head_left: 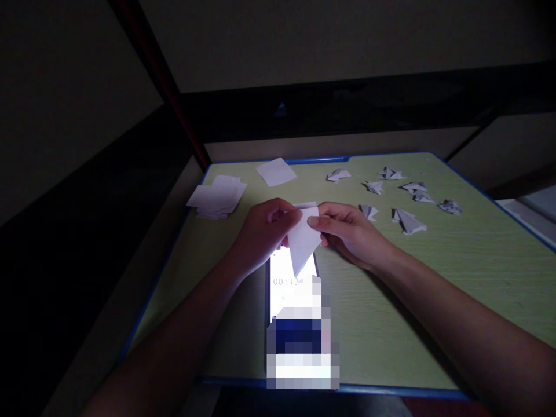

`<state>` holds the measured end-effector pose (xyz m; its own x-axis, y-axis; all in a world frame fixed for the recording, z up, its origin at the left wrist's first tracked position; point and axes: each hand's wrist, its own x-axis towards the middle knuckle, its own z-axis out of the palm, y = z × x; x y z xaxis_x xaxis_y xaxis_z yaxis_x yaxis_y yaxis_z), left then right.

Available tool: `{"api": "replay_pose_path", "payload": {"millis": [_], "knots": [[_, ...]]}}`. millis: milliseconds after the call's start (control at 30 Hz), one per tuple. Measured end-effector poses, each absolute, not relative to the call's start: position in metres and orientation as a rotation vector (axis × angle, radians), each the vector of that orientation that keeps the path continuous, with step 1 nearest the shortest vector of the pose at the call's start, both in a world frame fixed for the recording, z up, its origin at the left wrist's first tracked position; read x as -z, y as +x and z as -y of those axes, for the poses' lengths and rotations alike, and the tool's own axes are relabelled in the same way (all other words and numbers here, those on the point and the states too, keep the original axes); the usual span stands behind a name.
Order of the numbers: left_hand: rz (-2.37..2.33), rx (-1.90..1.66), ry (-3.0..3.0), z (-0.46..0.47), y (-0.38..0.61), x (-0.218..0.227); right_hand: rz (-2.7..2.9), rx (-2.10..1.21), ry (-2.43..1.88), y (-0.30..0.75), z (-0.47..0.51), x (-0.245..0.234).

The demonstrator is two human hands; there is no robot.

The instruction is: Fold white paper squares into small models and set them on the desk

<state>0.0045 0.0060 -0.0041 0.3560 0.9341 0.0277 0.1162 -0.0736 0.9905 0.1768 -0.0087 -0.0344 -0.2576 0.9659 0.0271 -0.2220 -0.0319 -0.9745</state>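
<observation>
A folded sheet of white paper (304, 237) is held up between my two hands, its pointed end hanging down. My left hand (273, 229) pinches its upper left edge, thumb on the front face. On the other side, my right hand (347, 229) is closed on the upper right edge, also with the thumb in front; its other fingers are partly behind the paper. Below the paper lies a lit phone (280, 295), its screen reading 00:1 and a further digit I cannot make out. The phone's lower part is pixelated.
Loose white sheets (217, 200) lie piled at the table's left, with a single square sheet (277, 172) at the back. Several folded paper pieces (408, 220) are scattered at the back right. The green table (434, 301) has a blue rim; a dark wall stands behind.
</observation>
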Motion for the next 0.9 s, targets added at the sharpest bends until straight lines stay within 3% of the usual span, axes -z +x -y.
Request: {"api": "replay_pose_path", "payload": {"millis": [433,900], "knots": [[-0.968,-0.912,1.430,-0.0067,0.0053,0.0045,1.261,-1.491,-0.917,0.1795,0.0096,0.0355],[-1.076,-0.891,1.862,-0.0004,0.0004,-0.0027,1.275,-1.471,-0.915,0.1793,0.0104,0.0341]]}}
